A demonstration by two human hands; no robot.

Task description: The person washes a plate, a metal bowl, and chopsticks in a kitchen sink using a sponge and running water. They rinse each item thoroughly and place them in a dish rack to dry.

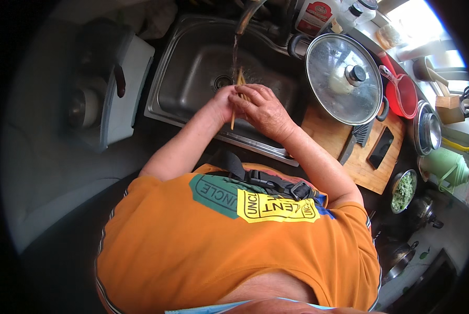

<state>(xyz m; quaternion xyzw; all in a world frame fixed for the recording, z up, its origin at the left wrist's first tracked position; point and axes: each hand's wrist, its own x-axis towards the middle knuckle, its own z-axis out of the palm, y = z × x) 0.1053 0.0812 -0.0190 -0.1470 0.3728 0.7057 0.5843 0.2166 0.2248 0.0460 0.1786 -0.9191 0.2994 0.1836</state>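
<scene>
Over the stainless steel sink (191, 66), my left hand (223, 103) and my right hand (260, 108) are pressed together around several thin wooden chopsticks (240, 80). The tips stick out beyond my fingers, and one end shows below my hands. Water runs from the faucet (247, 21) in a thin stream down towards the chopstick tips. The round drain (222, 81) lies just beyond my left hand. My palms and most of the chopsticks' length are hidden by my fingers.
Right of the sink, a lidded pot (342, 78) stands by a wooden cutting board (369, 172) bearing a knife (348, 149) and a phone (380, 147). Further right are a red strainer (405, 96), metal bowls (430, 129) and a bowl of chopped greens (404, 192). A white container (128, 90) is left.
</scene>
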